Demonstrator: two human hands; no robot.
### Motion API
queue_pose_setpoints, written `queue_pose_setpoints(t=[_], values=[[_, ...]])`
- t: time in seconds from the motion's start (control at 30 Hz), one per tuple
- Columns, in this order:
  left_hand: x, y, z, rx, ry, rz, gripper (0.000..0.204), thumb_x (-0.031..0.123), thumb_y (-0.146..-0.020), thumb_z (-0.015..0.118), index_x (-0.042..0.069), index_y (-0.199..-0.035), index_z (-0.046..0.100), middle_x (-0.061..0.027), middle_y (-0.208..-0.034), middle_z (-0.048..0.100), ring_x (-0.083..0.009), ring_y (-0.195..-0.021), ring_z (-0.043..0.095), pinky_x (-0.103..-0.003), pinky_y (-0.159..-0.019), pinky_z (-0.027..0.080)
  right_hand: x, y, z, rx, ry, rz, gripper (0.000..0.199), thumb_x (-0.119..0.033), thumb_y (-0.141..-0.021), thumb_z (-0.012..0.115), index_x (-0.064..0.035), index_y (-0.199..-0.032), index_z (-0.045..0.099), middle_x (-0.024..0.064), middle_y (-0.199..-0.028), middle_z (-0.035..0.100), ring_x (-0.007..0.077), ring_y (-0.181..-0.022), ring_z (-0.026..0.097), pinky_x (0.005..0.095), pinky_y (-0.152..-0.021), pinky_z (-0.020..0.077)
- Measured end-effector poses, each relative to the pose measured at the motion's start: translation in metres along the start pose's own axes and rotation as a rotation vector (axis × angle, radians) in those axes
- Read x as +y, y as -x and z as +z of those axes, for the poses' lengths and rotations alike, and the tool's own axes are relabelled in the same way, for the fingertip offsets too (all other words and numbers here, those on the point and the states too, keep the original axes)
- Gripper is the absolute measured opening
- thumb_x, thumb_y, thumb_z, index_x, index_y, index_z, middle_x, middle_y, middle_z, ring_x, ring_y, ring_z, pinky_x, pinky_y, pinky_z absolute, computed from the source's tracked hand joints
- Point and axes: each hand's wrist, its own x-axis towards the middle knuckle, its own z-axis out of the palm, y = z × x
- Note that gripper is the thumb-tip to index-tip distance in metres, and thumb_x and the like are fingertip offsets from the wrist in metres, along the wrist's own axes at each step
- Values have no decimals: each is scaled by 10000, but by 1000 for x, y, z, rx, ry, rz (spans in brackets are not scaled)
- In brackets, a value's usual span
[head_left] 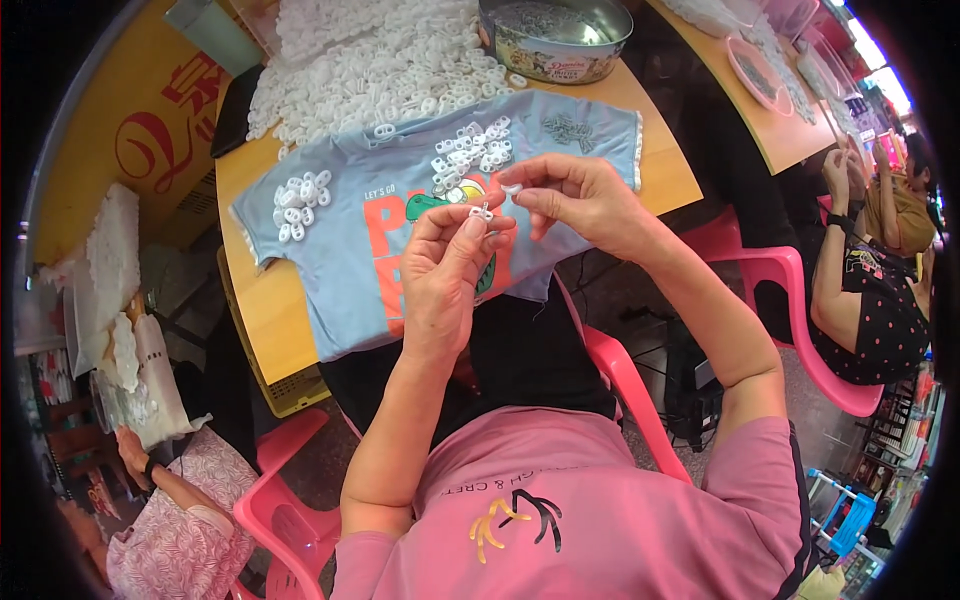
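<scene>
My left hand [443, 275] pinches a small white plastic piece [481, 213] with a thin pin-like bit standing up from it. Just to its right, my right hand [585, 203] holds a smaller curved white piece [512, 189] between thumb and forefinger. The two pieces are close but apart. Under both hands a light blue T-shirt [340, 240] with a printed front is spread over the table. On it lie a left cluster of white oval pieces [300, 203], a middle cluster of white pieces [470, 150] and a little heap of thin metal bits [567, 128].
A large heap of white plastic pieces [370, 70] covers the back of the wooden table [655, 160]. A round tin [560, 68] of small metal bits stands behind the shirt. Pink chairs [790, 270] flank me. People work at the left and far right.
</scene>
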Motion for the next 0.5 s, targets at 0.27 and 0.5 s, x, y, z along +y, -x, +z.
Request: queue_pose_setpoints(t=[0.27,0.5], values=[[0,-1,3,8,-54,1,113,66,-959,567,8,-1054,550,-172,-1248,584,-191,-1018,641,-302,-882,540,2,0,7,178,-344,92,256,-159,-966,580,15,-1154,595,47,-863,631,61,-626,560,241,-606,537],[0,1,4,-16,-35,24,129,61,-963,558,0,-1075,539,-166,-1250,583,-201,-1061,629,-305,-913,534,9,5,18,170,-384,112,269,-200,-938,634,31,-1070,598,65,-857,644,67,-600,551,215,-542,506]])
